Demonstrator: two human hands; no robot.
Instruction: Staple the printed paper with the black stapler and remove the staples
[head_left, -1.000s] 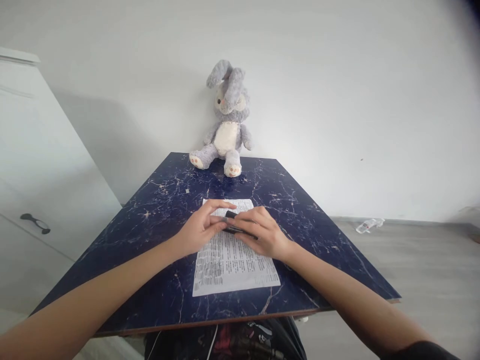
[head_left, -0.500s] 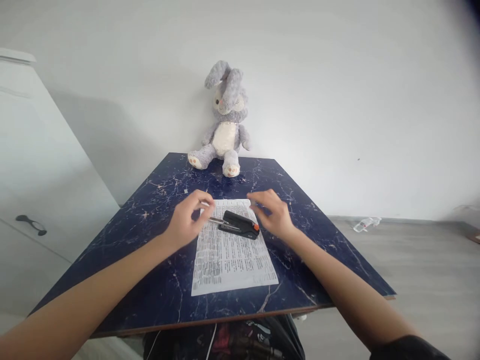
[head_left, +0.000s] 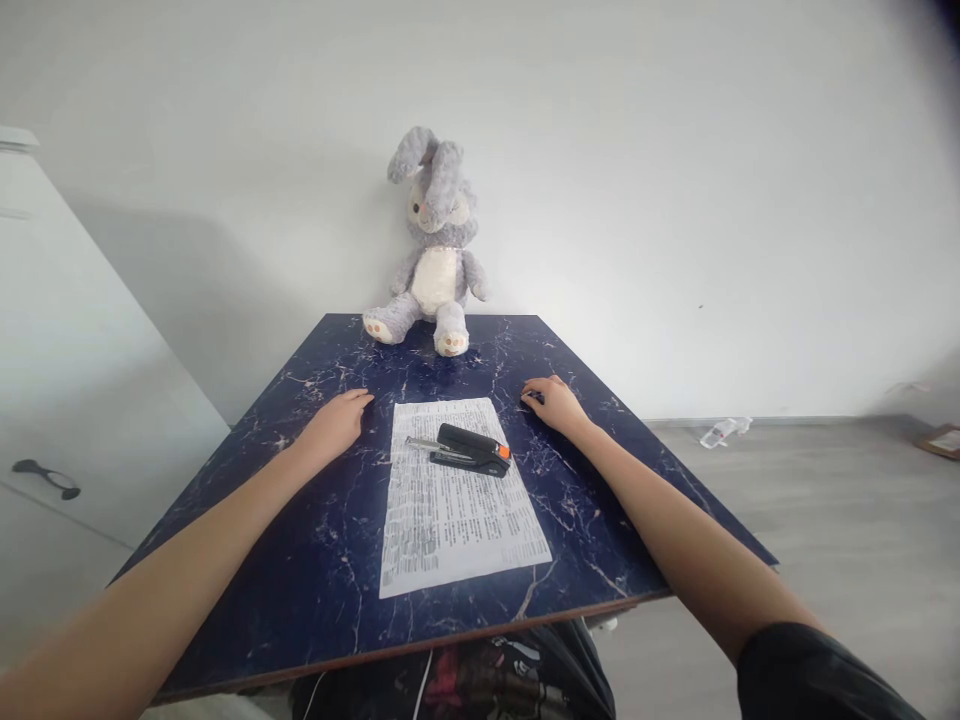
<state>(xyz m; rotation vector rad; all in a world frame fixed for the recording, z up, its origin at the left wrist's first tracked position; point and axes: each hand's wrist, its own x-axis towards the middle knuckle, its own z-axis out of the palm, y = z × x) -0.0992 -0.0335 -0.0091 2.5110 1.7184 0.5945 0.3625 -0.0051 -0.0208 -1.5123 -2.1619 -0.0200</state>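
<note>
My left hand (head_left: 334, 420) rests on the blue table to the left of a printed sheet of paper (head_left: 450, 530), its fingers loosely stretched; I see nothing in them. To the right of the sheet, my right hand (head_left: 556, 404) lies on the table with fingers bent and a gap beside the thumb. No object shows in it. Between the hands, on the upper part of the sheet, sits a black stapler (head_left: 471, 450) with an orange patch at its right end. Its metal magazine (head_left: 421, 445) sticks out to the left.
A grey plush rabbit (head_left: 437, 250) sits at the table's far end against the wall. The table (head_left: 322, 580) has a dark blue marbled top. A white cabinet (head_left: 67, 330) stands at left. Some clear plastic (head_left: 725, 432) lies on the floor at right.
Both hands have moved apart and down, from above the sheet to the table on either side. The stapler stays on the paper. The view has shifted slightly.
</note>
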